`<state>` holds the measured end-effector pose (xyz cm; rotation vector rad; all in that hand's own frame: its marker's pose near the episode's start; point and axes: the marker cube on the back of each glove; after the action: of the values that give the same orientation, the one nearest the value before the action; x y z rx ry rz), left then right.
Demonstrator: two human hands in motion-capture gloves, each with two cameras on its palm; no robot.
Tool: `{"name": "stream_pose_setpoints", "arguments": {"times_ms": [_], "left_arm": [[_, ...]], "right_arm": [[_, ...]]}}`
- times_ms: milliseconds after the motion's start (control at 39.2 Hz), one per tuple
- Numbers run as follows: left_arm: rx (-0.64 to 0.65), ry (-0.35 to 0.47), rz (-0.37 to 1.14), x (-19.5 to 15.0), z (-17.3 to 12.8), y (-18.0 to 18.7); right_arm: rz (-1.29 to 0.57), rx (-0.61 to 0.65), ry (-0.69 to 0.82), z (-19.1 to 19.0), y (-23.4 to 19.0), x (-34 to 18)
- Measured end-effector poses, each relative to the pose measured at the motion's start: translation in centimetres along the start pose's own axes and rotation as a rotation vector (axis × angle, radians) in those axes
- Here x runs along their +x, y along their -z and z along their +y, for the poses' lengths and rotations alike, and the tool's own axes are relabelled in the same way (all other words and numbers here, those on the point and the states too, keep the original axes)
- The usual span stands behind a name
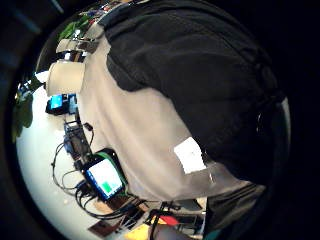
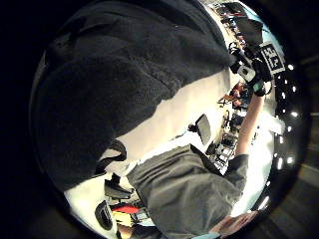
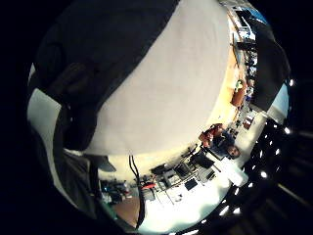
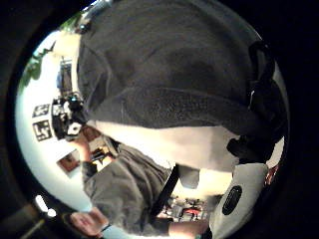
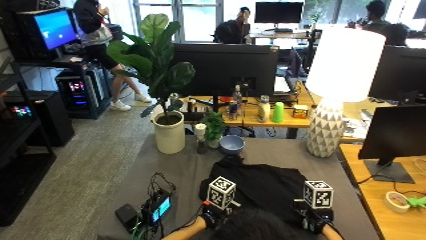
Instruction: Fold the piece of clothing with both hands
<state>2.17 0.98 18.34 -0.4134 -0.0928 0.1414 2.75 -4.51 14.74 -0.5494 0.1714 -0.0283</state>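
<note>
We see the grey table point(image 5: 279, 150) carrying everything. The black garment point(image 5: 259, 186) lies spread on it at the near edge, and we place the rest from there. Beyond it to the right stands a white lamp point(image 5: 336, 95); beyond it to the left, a potted plant point(image 5: 166, 115); just past its far edge, a blue bowl point(image 5: 231, 144). Left of it lies a small lit device point(image 5: 158, 208) among cables. Our left hand point(image 5: 213, 216) and right hand point(image 5: 313, 220) sit at its near corners; we cannot tell whether their fingers grip it.
</note>
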Motion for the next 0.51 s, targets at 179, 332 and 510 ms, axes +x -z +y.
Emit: {"name": "stream_pose_setpoints", "arguments": {"times_ms": [179, 332, 510], "left_arm": [[-0.057, -0.092, 0.012, 0.2, 5.2, 4.3], [0.010, -0.027, -0.063, -1.1, 4.6, 11.2], [0.075, 0.185, -0.133, -4.3, -3.2, 17.1]], "right_arm": [[0.016, -0.018, 0.159, 6.5, 3.9, -2.7], [0.057, 0.092, 0.116, 6.9, 10.3, -2.6], [0.045, 0.215, -0.032, 0.5, 17.2, -1.5]]}}
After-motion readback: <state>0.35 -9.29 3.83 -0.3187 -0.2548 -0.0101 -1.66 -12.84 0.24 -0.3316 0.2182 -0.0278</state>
